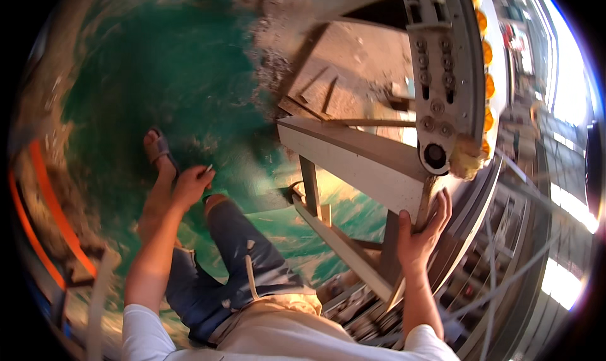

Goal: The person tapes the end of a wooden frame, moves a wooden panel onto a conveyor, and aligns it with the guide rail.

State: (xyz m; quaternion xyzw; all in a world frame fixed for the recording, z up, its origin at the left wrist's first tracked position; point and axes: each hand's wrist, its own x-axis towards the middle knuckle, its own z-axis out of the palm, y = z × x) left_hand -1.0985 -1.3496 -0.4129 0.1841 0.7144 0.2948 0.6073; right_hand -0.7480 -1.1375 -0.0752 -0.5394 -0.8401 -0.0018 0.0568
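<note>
My left hand [193, 185] hangs above the green floor with its fingers closed. A small white-tipped stick [209, 168] pokes out between thumb and fingers; its kind is too small to make out. On the other side, my right hand [424, 234] grips the near end of a pale wooden board [353, 160], thumb on one side and fingers on the other. This board is the top rail of a wooden frame, with an upright [310, 185] and a lower rail [344, 250] beneath it. The palm side is partly hidden.
Just beyond my right hand stands a metal machine arm [435, 77] with bolts, slots and a row of orange discs [487, 51]. A dusty wooden panel [353, 64] lies behind the frame. Orange bars [60, 209] are at the far left, and sawdust lies along the green floor [126, 77].
</note>
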